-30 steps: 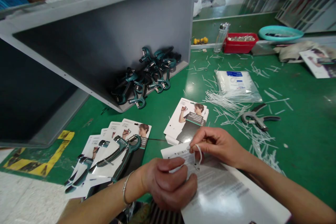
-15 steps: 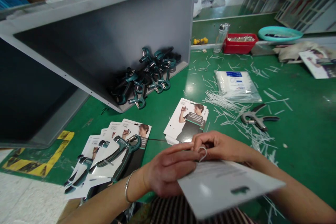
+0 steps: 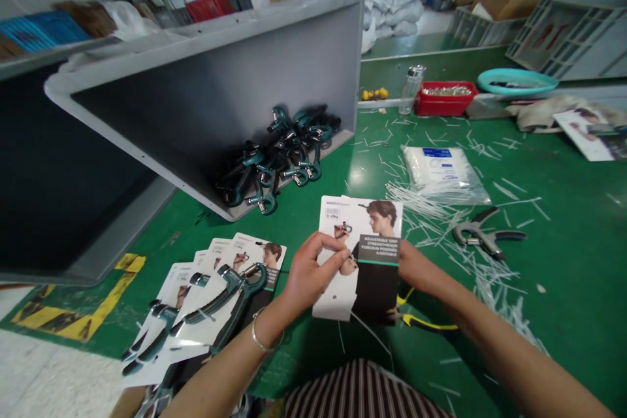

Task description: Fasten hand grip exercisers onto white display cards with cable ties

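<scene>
A printed packaging card for a grip strengthener stands upright before me, its picture side facing me. My right hand grips its right edge, with some fingers hidden behind it. My left hand is closed in front of the card, thumb and index fingertip pressed together against its face; what they pinch is too small to make out. Thin white cable ties trail below the card. Pliers with yellow and black handles lie beneath, partly covered by the card and near my right hand.
At left, cards carrying hand grips lie fanned out. A tipped grey crate holds several loose hand grips. To the right are a bag of cable ties, scattered ties, another hand grip and a red tray.
The card has turned from its blank back, tilted low, to its printed front, upright and higher. My hands have moved apart, the right to its edge. The yellow-handled pliers now show.
</scene>
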The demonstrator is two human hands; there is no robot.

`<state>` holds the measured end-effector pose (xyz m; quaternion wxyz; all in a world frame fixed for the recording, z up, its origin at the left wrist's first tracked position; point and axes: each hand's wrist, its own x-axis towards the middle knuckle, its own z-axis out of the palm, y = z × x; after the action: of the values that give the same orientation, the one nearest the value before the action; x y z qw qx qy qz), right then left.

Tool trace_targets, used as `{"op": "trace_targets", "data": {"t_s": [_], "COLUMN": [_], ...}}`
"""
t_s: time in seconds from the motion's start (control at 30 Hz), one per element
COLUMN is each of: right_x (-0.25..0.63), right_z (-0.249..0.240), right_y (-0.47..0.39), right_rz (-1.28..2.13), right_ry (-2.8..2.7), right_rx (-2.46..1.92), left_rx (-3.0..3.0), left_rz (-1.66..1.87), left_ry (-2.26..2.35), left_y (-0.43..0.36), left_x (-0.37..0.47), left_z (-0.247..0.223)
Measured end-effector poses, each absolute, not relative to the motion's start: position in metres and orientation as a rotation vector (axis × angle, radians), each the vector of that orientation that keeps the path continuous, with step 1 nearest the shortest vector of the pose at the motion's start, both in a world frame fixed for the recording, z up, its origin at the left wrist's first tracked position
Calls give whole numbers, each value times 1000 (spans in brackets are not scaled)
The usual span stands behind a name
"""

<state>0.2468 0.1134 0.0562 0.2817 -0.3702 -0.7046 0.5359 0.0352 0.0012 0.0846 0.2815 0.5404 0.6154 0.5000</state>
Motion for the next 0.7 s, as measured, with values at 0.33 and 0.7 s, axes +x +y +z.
{"op": "trace_targets", "data": {"t_s": [0.33, 0.7], "right_x": [210, 228], "right_z": [78, 47], "right_y": [89, 73], "right_rz": [645, 695], "right_ry": [-2249, -2309], "right_rx": [-715, -576], "left_rx": [1430, 1460], "left_rz": [1401, 1200], "left_ry": [1797, 2139], "left_y": [32, 76], "left_x": [39, 13], "left_z": [56, 22]}}
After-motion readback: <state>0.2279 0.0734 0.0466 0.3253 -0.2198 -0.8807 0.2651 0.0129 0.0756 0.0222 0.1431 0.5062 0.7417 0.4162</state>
